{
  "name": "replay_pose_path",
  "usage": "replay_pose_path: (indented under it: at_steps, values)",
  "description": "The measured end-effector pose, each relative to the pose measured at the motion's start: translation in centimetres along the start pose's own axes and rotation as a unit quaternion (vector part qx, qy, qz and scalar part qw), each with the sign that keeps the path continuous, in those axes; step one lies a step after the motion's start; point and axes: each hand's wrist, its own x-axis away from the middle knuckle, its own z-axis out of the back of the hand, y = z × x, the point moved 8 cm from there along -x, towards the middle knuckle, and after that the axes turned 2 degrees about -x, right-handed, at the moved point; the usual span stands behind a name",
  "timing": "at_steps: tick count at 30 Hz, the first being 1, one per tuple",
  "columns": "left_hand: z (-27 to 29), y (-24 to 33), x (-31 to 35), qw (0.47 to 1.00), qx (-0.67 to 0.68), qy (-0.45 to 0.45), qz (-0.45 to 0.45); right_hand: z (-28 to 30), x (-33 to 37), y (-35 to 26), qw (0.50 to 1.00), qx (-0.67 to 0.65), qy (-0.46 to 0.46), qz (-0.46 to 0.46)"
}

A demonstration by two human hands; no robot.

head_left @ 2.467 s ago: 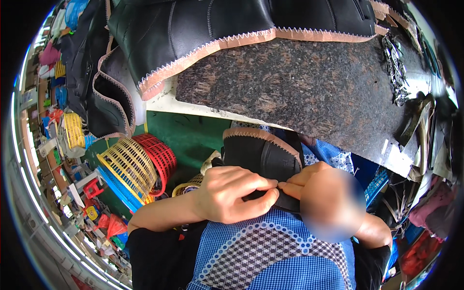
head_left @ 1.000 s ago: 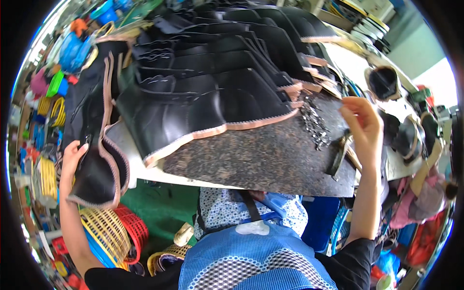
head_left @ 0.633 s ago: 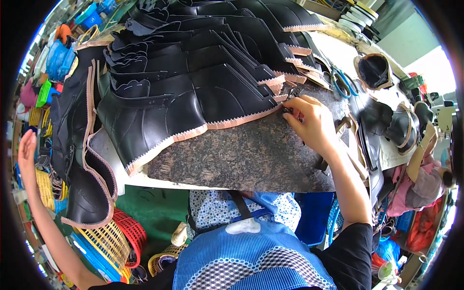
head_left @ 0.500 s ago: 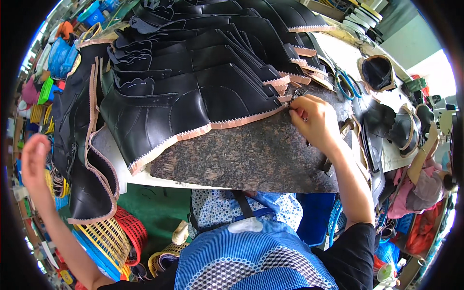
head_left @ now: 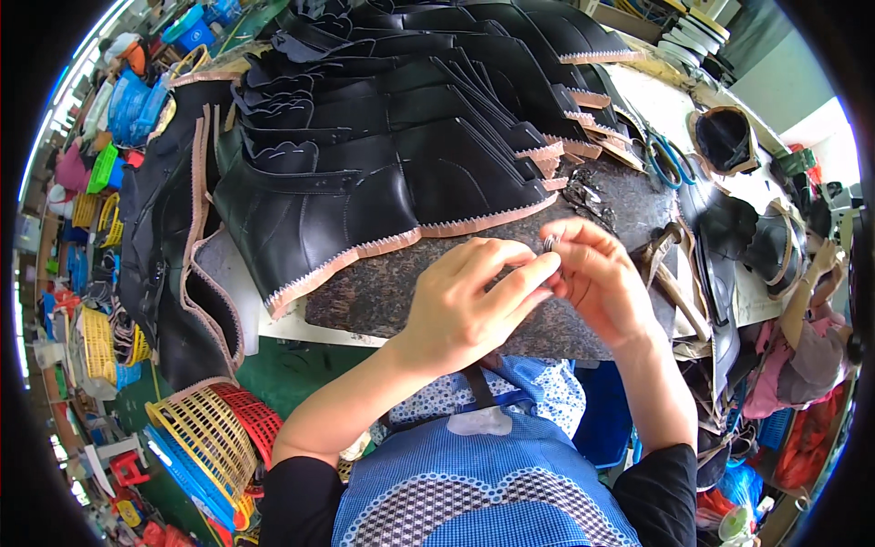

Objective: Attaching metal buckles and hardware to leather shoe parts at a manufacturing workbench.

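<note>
Above the dark mottled board point(head_left: 365, 301), my two hands meet. My right hand point(head_left: 602, 278) pinches a small shiny metal piece point(head_left: 550, 242) between thumb and fingers; its kind is too small to tell. My left hand point(head_left: 474, 296) is closed, its fingertips against those of the right, and whatever they grip is hidden. Just beyond lies a stack of black leather boot uppers point(head_left: 374, 196) with zigzag-stitched tan edges. A little heap of small dark metallic pieces point(head_left: 588, 196) rests on the board near the uppers' right ends.
Blue-handled scissors point(head_left: 670, 162) and a hammer point(head_left: 670, 264) lie to the right. More black uppers point(head_left: 169, 264) hang over the table's left side. Yellow and red baskets point(head_left: 205, 438) stand on the floor at lower left. Another person point(head_left: 802, 351) sits at far right.
My left hand has come in from the far left to meet the right. My right hand has drawn back from the small heap toward me, now with a metal piece in its fingers.
</note>
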Motion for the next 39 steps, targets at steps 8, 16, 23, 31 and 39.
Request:
replay_pose_path:
  at_steps: [8,16,23,31,39]
  values:
    - [1.3,-0.3,2.6,0.995,0.045,0.051,0.067,-1.9,1.2,2.8,0.999,0.017,0.021,0.043]
    - [-1.5,-3.9,8.4,0.666,0.567,0.014,0.484,-4.1,3.5,0.3,0.904,0.293,-0.03,0.309]
    - [-1.2,-3.1,8.0,0.628,0.595,-0.104,0.491,-4.1,4.3,-0.1,0.866,0.355,-0.092,0.34]
    - [-2.4,-2.1,9.3,0.631,0.596,-0.134,0.478,-2.3,4.9,1.7,0.896,0.301,-0.058,0.322]
    - [-2.2,-1.5,10.6,0.625,0.592,-0.206,0.465,-3.4,5.8,1.1,0.856,0.373,-0.163,0.319]
